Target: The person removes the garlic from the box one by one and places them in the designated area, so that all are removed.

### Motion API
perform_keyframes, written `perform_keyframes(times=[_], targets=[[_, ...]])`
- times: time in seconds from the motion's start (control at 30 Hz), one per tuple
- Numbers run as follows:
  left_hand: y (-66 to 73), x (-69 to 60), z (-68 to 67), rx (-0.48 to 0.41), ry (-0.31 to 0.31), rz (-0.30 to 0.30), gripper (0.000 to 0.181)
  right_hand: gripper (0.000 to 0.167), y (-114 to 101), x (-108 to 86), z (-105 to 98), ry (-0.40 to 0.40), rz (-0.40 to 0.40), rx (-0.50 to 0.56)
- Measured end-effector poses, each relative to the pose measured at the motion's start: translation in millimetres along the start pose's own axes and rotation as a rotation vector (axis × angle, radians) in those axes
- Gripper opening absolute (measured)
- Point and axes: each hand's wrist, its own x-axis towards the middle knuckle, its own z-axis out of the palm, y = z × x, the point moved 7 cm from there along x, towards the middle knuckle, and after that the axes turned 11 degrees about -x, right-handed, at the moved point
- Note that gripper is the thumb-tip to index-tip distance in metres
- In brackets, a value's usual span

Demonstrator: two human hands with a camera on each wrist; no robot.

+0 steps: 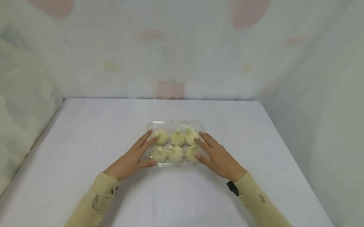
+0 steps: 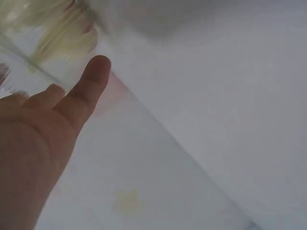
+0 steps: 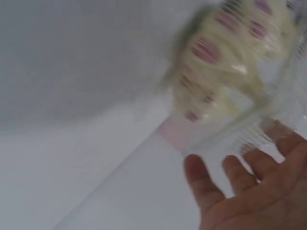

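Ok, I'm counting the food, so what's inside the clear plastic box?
Six garlic bulbs sit in the box, in two rows of three. The left hand and right hand cover bits of the end bulbs; whatever is directly under the bulbs can't be seen.

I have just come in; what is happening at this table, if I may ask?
A person has their left hand and right hand at opposite sides of a clear plastic container on a white table. Inside are six garlic bulbs, in two rows of three. The fingers are extended.
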Motion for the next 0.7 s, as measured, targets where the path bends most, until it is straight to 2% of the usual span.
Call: perform_keyframes(times=[0.1, 0.17, 0.43, 0.57, 0.7], targets=[[-5.9, -5.2, 3.9, -0.037, 0.024, 0.010, 0.087, 0.068, 2.2, -14.8, 9.1, 0.038, -0.023, 0.026], [-10.7, -8.0, 6.9, -0.075, 0.038, -0.006, 0.090, 0.069, 3.7, -22.2, 12.1, 0.081, -0.036, 0.037], [-28.3, -19.3, 21.2, -0.299, 0.090, -0.109, 0.104, 0.072, 5.8, -37.9, 1.0, 0.327, -0.141, 0.062], [-30.6, -24.4, 22.3, -0.378, 0.097, -0.162, 0.105, 0.049, 7.3, -38.8, -5.2, 0.378, -0.181, 0.075], [-31.4, -29.9, 21.2, -0.484, 0.061, -0.195, 0.108, 0.027, 7.1, -39.7, -7.8, 0.374, -0.236, 0.062]])
